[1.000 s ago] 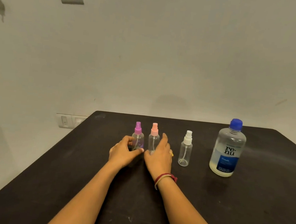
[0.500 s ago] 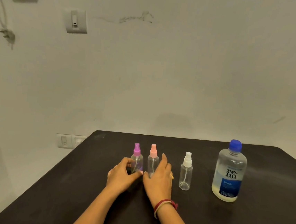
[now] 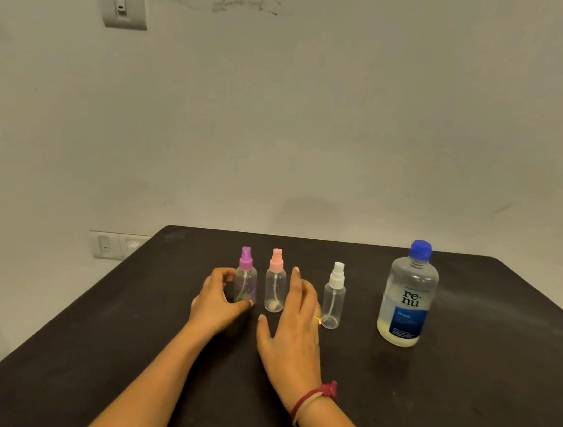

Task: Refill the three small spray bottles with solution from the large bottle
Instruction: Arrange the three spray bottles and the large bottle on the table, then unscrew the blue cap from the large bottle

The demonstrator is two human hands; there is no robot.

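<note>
Three small clear spray bottles stand in a row on the black table (image 3: 461, 402): one with a purple cap (image 3: 245, 280), one with a pink cap (image 3: 274, 286), one with a white cap (image 3: 334, 296). My left hand (image 3: 216, 301) curls its fingers and thumb round the purple-capped bottle. With its fingers straight, my right hand (image 3: 292, 331) hovers between the pink-capped and white-capped bottles and holds nothing. The large clear bottle with a blue cap and blue label (image 3: 407, 297) stands upright at the right, with pale liquid low inside.
The table's back edge meets a pale wall. A wall socket plate (image 3: 112, 245) sits left of the table's far corner, and a switch (image 3: 125, 3) is mounted higher up.
My right hand has drawn back from the pink-capped bottle and now stands apart from it. My left hand stays round the purple-capped bottle. The camera has tilted.
</note>
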